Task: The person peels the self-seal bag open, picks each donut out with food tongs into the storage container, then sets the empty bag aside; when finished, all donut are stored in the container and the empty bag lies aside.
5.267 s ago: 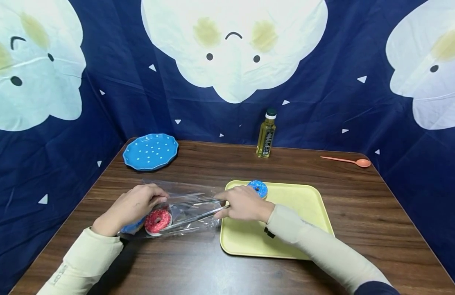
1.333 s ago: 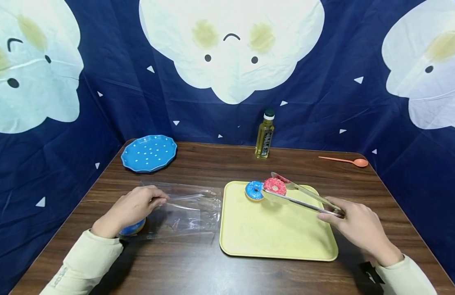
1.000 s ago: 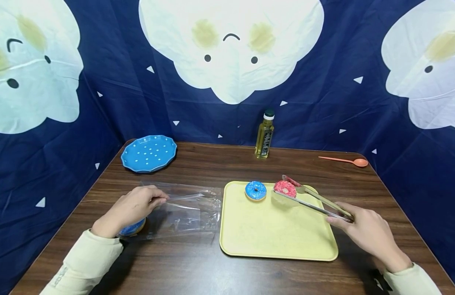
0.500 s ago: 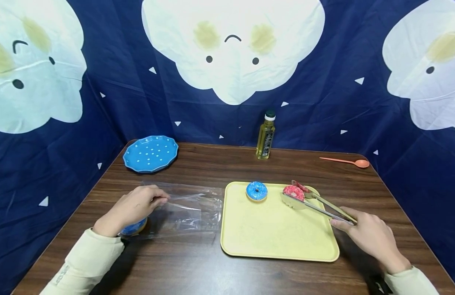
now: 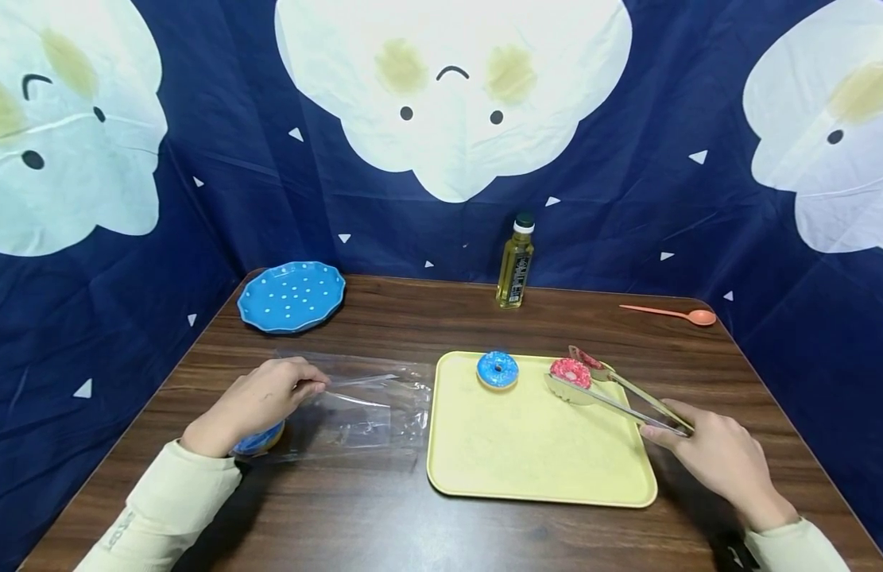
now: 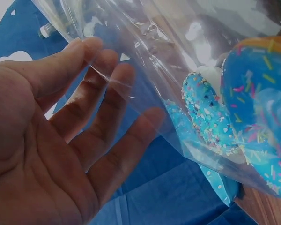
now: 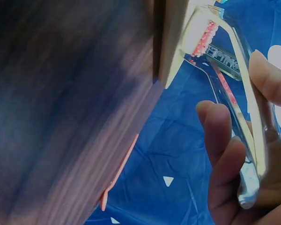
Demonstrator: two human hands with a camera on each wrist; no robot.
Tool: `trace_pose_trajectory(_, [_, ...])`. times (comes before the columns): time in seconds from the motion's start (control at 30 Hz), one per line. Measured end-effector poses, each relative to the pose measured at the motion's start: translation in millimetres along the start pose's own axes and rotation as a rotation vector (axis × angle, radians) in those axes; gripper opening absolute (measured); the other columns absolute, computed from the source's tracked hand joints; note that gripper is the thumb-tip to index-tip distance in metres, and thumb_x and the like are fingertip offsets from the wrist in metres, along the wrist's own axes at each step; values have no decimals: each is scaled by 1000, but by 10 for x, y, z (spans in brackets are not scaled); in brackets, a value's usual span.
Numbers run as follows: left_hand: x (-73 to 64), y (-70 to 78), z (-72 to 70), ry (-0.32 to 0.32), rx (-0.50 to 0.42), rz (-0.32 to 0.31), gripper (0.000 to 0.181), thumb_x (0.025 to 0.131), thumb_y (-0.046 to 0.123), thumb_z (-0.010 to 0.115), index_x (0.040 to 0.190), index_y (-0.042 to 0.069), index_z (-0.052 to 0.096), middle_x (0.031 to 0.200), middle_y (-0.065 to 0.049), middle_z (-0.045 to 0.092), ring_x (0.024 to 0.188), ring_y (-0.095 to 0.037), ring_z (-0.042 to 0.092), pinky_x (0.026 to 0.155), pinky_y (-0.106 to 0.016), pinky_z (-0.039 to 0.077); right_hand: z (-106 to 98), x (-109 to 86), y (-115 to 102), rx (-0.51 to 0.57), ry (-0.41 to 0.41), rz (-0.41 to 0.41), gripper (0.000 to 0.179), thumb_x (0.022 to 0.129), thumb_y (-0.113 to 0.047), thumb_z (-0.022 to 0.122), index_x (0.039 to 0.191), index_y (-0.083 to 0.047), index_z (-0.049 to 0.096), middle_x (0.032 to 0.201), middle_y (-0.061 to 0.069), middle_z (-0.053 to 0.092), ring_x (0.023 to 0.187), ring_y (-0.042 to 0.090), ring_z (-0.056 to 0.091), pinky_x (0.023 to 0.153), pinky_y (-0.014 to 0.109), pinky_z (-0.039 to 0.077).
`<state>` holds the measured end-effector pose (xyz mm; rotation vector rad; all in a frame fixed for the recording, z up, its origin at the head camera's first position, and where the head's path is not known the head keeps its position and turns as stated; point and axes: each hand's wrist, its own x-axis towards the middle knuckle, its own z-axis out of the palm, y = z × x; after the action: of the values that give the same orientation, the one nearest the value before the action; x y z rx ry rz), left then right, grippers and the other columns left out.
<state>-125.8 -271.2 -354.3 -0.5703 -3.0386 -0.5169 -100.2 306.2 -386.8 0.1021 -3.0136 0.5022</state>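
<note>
My left hand point(image 5: 265, 401) pinches the edge of a clear plastic bag point(image 5: 405, 401) between thumb and fingertips. Blue sprinkled donuts point(image 6: 264, 108) show inside the bag in the left wrist view; in the head view the hand partly hides a blue donut point(image 5: 261, 439). My right hand point(image 5: 727, 457) grips metal tongs point(image 5: 627, 407) near their hinge end. The tongs' jaws stand on either side of a red donut point(image 5: 570, 371), with a gap at the far jaw. That donut sits at the back right of the yellow tray point(image 5: 527, 453). Another blue donut point(image 5: 497, 369) lies left of it.
A blue dotted plate point(image 5: 291, 297) stands at the back left of the wooden table point(image 5: 384, 524). Behind the tray is a green-capped oil bottle point(image 5: 515, 266). An orange spoon point(image 5: 699, 317) lies at the back right. Blue cloth walls surround the table's far sides.
The right hand has carried the red donut with the tongs from the bag to the tray, then right, away from the blue donut. The jaws have parted slightly. The left hand has stayed put.
</note>
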Motion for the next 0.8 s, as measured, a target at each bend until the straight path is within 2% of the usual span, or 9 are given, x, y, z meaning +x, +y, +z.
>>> trace_pose_trajectory(0.23, [-3,-11,1,11,1,11,10,94,11,71,102,10,77,92,3,69,77,-11,59,65,-35,53,-65,15,-59,6,40,-10,69,88,-61,68,133,-8,64,109,23,70,99,53,62,62,61,46])
trace_pose_trajectory(0.47, [1,-4,-19,10,16,19,9,95,13,70,102,12,77,93,4,69,79,-11,60,66,-37,53,-99,57,-157,19,44,-26,70,88,-62,68,133,-9,65,110,22,70,98,51,64,59,59,47])
trace_pose_trajectory(0.6, [1,0,-22,-3,0,9,11,96,13,69,103,10,77,92,4,67,75,-10,56,62,-33,50,-105,88,-270,29,54,-65,71,87,-62,68,132,-7,65,108,20,71,96,48,65,60,58,48])
trace_pose_trajectory(0.8, [1,0,-11,-7,-17,-4,11,96,13,69,103,9,77,90,5,67,70,-10,52,59,-30,46,-84,168,-445,43,79,-143,63,87,-58,72,129,-10,69,101,12,73,93,43,67,59,56,48])
